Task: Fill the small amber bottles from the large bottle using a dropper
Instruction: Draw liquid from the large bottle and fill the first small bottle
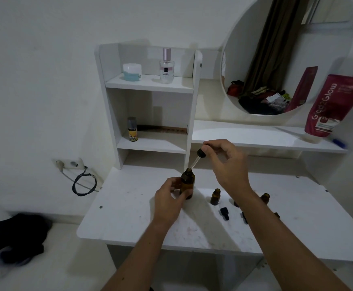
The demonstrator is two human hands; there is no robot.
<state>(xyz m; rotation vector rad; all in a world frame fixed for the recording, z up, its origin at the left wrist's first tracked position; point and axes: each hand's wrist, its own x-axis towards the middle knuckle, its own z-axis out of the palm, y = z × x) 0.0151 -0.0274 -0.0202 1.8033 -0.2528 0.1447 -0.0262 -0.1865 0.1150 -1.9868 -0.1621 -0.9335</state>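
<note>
Left hand (168,198) grips the large amber bottle (187,182) near the tabletop's (129,206) back edge; right hand (223,162) pinches the dropper (196,159) at its mouth (drawing liquid, probably); next, carry it to a small amber bottle (215,196).

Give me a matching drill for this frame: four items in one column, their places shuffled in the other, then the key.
Items:
1. dropper
2. large bottle
3. perfume
4. red pouch

Places:
A. top shelf of the small unit
B. pinched in the right hand, tip at a bottle's mouth
C. leaning by the mirror
D. on the table, held by the left hand

Pairs: 1-B, 2-D, 3-A, 4-C
</note>
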